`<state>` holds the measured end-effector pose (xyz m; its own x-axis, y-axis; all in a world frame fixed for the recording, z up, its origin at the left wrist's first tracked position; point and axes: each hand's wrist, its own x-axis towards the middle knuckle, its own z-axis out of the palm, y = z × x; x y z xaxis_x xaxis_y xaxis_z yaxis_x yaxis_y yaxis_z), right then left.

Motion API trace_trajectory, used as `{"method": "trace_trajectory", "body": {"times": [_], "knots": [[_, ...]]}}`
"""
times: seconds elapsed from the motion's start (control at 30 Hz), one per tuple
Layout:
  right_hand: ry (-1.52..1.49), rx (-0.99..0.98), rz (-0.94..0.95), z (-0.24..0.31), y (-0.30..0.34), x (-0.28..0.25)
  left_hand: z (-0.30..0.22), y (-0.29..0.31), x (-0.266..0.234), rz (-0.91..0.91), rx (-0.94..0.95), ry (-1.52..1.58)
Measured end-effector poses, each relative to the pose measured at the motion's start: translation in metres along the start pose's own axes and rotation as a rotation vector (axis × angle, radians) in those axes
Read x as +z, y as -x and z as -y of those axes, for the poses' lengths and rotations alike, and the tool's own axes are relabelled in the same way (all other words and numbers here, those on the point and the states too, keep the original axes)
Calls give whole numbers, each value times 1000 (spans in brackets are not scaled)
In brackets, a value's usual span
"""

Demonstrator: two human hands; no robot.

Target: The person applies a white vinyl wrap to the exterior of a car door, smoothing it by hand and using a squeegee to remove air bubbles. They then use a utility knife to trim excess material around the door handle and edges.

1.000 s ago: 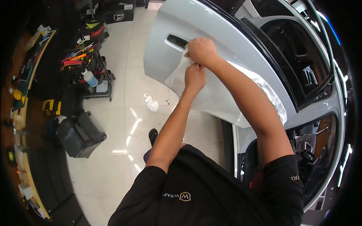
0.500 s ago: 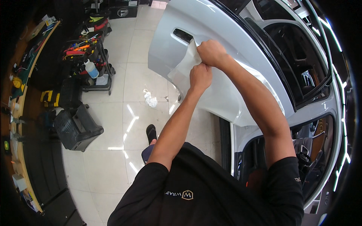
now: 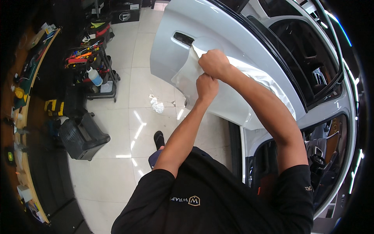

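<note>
A pale, translucent film (image 3: pixel 187 67) lies against the silver-grey car door (image 3: pixel 165 48), its upper edge running from the dark handle recess (image 3: pixel 183 38) toward my hands. My right hand (image 3: pixel 214 63) is closed in a fist on the film's edge. Just below and touching it, my left hand (image 3: pixel 207 88) is also closed, knuckles up, gripping the film. Beyond my right forearm, the loose part of the film bunches into shiny folds (image 3: pixel 269 81). My fingertips are hidden under both fists.
The door stands open from the car body (image 3: pixel 255 136). On the tiled floor lies crumpled white material (image 3: pixel 157 106). To the left are a black step stool (image 3: pixel 83 136), a tool cart (image 3: pixel 102 94) with a spray bottle (image 3: pixel 94 76), and a long workbench (image 3: pixel 29 105).
Both fists have moved slightly down, the right one also a little left. More shiny folds of film show beyond my right forearm.
</note>
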<state>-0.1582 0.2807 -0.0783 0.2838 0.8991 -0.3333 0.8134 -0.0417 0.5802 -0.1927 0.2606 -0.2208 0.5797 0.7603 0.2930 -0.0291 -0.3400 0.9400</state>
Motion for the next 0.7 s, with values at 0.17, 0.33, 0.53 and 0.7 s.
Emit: {"method": "trace_trajectory", "body": {"times": [0.17, 0.33, 0.53, 0.7], "knots": [[23, -30, -74, -3, -8, 4, 36, -18, -5, 81, 119, 227], [-87, -31, -176, -10, -1, 26, 16, -71, -82, 444, -470, 711], [-193, 0, -275, -12, -7, 19, -10, -131, -76, 466, -533, 180], [-199, 9, -245, -7, 6, 33, 11, -103, -54, 306, -372, 182]]}}
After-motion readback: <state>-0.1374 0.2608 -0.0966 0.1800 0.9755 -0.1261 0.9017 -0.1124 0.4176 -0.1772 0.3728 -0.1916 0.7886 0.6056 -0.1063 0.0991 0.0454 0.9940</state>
